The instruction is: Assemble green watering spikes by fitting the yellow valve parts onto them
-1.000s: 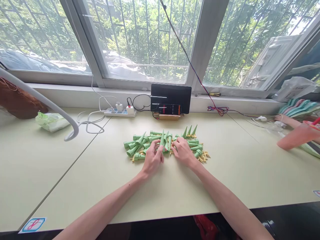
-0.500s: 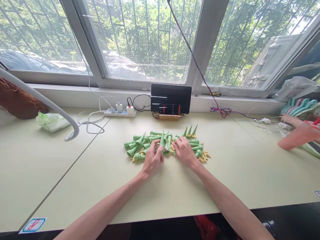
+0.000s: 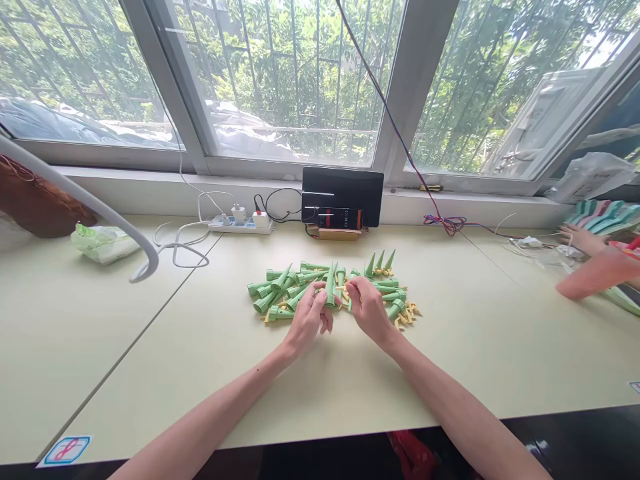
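Observation:
My left hand grips a green plastic spike between thumb and fingers, its point up and its wide ribbed end down. Close by on the right, my right hand pinches a small yellow plastic piece, which points toward the spike; I cannot tell whether the two touch. Several more green spikes lie in a loose heap left of and behind my left hand. Others lie just past my right hand, next to a scatter of small yellow pieces.
Three green spikes stand point-up behind the heap. A phone leans against a dark tablet near the window. A power strip and white cable lie left. Another person's hand is at far right near a pink cup.
My right hand has come up from among the small pieces with a yellow one in its fingers. My left hand has shifted the green spike slightly right and tilted it.

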Demonstrator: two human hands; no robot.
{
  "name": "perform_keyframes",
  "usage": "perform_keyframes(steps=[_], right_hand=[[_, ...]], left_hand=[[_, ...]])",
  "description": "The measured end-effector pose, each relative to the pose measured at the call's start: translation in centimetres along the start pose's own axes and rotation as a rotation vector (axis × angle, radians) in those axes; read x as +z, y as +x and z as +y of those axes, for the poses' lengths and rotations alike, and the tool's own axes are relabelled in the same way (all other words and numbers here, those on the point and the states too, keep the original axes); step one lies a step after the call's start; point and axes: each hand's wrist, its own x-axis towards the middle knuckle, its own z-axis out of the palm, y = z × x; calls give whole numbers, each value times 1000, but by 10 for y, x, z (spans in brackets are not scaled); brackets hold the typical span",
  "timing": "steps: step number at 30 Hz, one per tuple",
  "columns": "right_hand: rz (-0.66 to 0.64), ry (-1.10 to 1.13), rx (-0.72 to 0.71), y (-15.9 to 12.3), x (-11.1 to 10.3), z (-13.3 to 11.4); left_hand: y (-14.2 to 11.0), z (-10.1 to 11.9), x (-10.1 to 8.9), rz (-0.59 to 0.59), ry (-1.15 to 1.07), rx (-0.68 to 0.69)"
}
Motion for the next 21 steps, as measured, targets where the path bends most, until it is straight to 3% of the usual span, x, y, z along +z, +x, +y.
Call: perform_keyframes(steps=[13, 21], right_hand=[[14, 5, -45, -3, -1, -6], [-18, 6, -76, -3, 0, -7]], left_hand=[[3, -3, -4, -95, -155, -78], [2, -1, -3, -85, -140, -87]])
